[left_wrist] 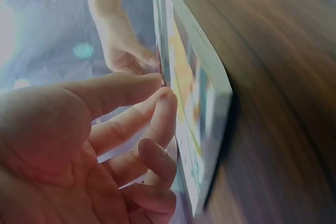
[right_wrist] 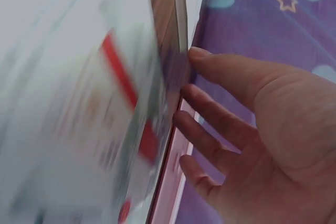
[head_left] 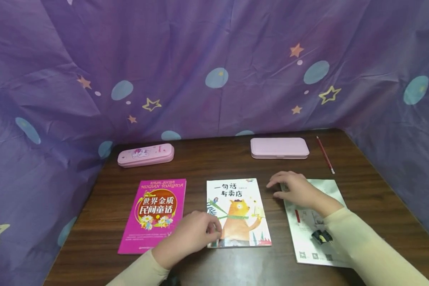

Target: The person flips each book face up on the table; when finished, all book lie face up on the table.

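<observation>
In the head view, my left hand [head_left: 194, 230] is at the left edge of a white picture book [head_left: 240, 212] with an orange animal on its cover. The left wrist view shows its fingers [left_wrist: 160, 114] loosely bent close to that cover, nothing visibly gripped; contact is hard to judge. My right hand [head_left: 298, 190] hovers at the top left corner of a pale book [head_left: 307, 248], fingers spread and holding nothing. A magenta storybook [head_left: 132, 236] lies left of my left hand, partly covered by it.
At the back of the wooden table [head_left: 211, 159] lie a pink pencil case with a rabbit picture [head_left: 146, 155] and a plain pink case [head_left: 279, 147]. A red pencil [head_left: 325, 155] is to the right. A purple curtain [head_left: 186, 59] hangs behind.
</observation>
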A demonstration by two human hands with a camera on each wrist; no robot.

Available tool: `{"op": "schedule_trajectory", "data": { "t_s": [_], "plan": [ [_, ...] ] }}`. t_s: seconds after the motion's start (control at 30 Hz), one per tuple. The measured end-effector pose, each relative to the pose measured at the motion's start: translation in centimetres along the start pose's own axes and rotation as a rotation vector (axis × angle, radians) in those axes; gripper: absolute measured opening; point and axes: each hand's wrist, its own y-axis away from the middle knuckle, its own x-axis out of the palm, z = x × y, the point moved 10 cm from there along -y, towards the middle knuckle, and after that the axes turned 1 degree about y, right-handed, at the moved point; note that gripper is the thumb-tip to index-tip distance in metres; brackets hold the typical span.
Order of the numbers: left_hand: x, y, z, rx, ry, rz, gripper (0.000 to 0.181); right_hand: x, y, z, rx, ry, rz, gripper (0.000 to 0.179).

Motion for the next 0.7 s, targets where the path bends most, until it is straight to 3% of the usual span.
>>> {"op": "schedule_trajectory", "data": {
  "t_s": [0.2, 0.4, 0.7],
  "plan": [
    [1.5, -2.1, -3.0, 0.050, -0.057, 0.028, 0.010, -2.0, 2.6, -3.4, 0.064, -0.063, -0.023, 0.027],
    [3.7, -4.4, -6.6, 0.146, -0.054, 0.021, 0.020, -4.3, 5.3, -8.2, 0.137, -0.036, -0.055, 0.028],
    [7.0, -5.9, -10.7, 0.227, -0.082, 0.043, 0.025, -5.4, 8.7, -14.4, 0.290, 0.031, 0.001, 0.032]
  ]
}}
